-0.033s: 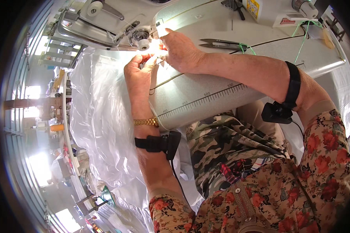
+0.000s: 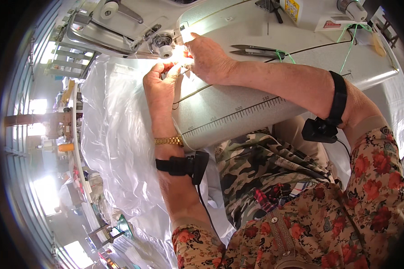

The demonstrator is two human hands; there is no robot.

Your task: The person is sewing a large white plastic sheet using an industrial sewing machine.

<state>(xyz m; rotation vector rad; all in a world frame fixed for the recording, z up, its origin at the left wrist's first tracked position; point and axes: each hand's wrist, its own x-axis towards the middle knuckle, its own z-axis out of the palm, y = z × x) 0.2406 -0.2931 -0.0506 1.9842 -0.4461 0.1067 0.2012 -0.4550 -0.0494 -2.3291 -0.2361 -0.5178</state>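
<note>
Close together under a bright lamp, both hands work beside the head of a sewing machine [image 2: 121, 38]. My left hand [image 2: 160, 80] pinches thumb and fingers together. Just right of it and slightly higher, my right hand [image 2: 211, 60] is bent over with its fingers closed too. Glare washes out the fingertips, so what they hold cannot be made out. A round metal tension knob [image 2: 161, 42] on the machine lies just beyond the left fingers. Thin translucent plastic sheeting [image 2: 116, 112] hangs to the left of my left forearm.
Thread snips [image 2: 251, 50] with green cord lie on the machine bed [image 2: 238, 92], right of my hands. A printed ruler scale [image 2: 238, 114] runs along its near edge. A pale machine housing [image 2: 312, 13] stands far right. Shelving [image 2: 78, 157] with clutter lines the left.
</note>
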